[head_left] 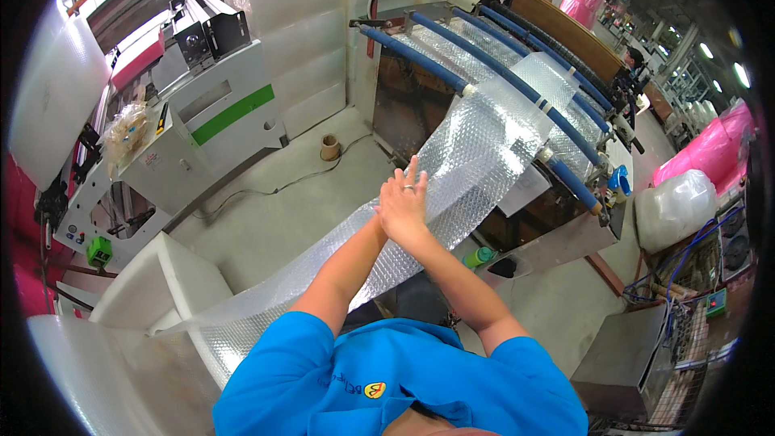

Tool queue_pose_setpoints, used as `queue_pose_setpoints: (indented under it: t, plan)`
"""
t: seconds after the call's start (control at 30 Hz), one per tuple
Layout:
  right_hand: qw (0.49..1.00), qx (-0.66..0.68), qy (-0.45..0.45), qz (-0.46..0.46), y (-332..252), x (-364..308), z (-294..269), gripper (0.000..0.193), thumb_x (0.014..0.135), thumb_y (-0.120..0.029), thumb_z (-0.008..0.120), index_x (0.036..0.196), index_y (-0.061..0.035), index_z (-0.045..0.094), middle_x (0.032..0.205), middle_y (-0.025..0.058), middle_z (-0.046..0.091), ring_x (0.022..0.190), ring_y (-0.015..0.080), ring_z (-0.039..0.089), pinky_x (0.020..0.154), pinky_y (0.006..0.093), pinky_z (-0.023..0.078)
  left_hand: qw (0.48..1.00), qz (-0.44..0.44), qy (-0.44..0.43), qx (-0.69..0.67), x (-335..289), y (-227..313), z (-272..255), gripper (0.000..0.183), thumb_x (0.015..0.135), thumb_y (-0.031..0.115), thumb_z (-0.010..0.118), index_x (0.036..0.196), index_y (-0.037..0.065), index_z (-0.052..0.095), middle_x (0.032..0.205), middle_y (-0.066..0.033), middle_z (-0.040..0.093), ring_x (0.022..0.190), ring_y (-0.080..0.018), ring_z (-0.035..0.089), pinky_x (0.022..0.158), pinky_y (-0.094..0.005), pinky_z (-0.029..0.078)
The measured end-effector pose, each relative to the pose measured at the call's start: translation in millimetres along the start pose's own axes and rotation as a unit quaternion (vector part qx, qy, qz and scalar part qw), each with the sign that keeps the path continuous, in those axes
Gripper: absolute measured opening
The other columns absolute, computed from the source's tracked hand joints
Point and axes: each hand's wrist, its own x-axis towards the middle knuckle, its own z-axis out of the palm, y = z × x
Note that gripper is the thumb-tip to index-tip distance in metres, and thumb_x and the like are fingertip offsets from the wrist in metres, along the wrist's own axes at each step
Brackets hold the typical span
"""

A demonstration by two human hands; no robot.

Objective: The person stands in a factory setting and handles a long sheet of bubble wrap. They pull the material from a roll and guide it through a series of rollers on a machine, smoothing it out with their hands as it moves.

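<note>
Far left: a large white roll point(56, 89) of wrap at the frame edge. Beside it a grey machine point(202, 113) with a green stripe; a small green box point(98, 250) sits low on its left side, and a cable trails across the concrete floor point(274, 218). A cardboard core point(329, 146) stands upright on the floor near the machine's corner. Lower left: white foam blocks point(161, 282).

Centre: a sheet of bubble wrap point(476, 153) runs down from the blue rollers point(500, 73) of the frame at upper right, passes under the hands, and continues to the lower left toward the blocks.

Left hand point(393, 211) and right hand point(406, 198) are together, one laid over the other, fingers extended and flat, resting on the bubble wrap mid-span. Neither hand is closed on anything. A ring shows on one finger.

Right: a green bottle point(479, 257) under the roller frame, a clear bag point(674, 208) of material, pink rolls point(710, 149) beyond.
</note>
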Motion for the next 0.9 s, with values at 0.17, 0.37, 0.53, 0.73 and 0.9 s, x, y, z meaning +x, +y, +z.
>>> queue_pose_setpoints:
  t: [0.17,0.37,0.53,0.73,0.9]
  plan:
    - [0.991,0.006,-0.129,0.027,-4.8,20.9,-4.4,0.047,0.067,-0.038,0.059,0.088,0.004,0.057,0.098,0.0176,0.048,0.107,0.0307,0.036,0.098,0.0533,-0.001,1.0,0.005,-0.001,0.022,-6.2,0.0,-6.9,0.067,0.075,0.037,0.052,0.13,0.018,0.019,0.082,-0.0152,0.048,0.071,-0.0315,0.053,0.063,-0.0409,0.044]
    - [1.0,0.002,-0.027,-0.013,-4.8,16.1,8.0,0.042,0.065,-0.04,0.061,0.079,0.0002,0.062,0.081,0.013,0.056,0.099,0.0303,0.041,0.098,0.0543,-0.003,0.999,0.012,0.001,0.045,-2.9,-2.3,-12.8,0.067,0.075,0.036,0.052,0.13,0.018,0.019,0.082,-0.0148,0.048,0.07,-0.0315,0.053,0.063,-0.0408,0.043]
    - [0.995,-0.07,-0.07,0.012,17.7,23.5,92.8,0.04,0.063,-0.041,0.062,0.078,-0.0046,0.063,0.075,0.011,0.058,0.097,0.0288,0.042,0.098,0.0556,-0.003,0.998,0.033,-0.001,0.053,-3.3,10.7,-11.1,0.067,0.075,0.036,0.053,0.13,0.018,0.019,0.082,-0.0145,0.048,0.07,-0.0315,0.053,0.063,-0.0407,0.043]
    - [0.991,-0.1,-0.081,0.024,4.0,25.0,66.2,0.037,0.061,-0.041,0.063,0.073,-0.0065,0.064,0.075,0.0092,0.058,0.097,0.0299,0.042,0.097,0.0565,-0.002,0.997,0.03,0.006,0.067,-2.4,11.3,-19.9,0.067,0.075,0.035,0.053,0.13,0.018,0.019,0.082,-0.0141,0.048,0.069,-0.0315,0.053,0.063,-0.0406,0.043]
    - [0.999,0.034,0.009,-0.003,-10.9,8.4,-20.9,0.038,0.064,-0.04,0.062,0.074,-0.0039,0.062,0.076,0.0085,0.058,0.096,0.0293,0.043,0.096,0.0532,0.01,0.997,0.016,-0.011,0.069,1.0,19.2,-20.2,0.067,0.074,0.034,0.054,0.13,0.017,0.02,0.083,-0.0142,0.049,0.07,-0.0316,0.053,0.064,-0.0404,0.044]
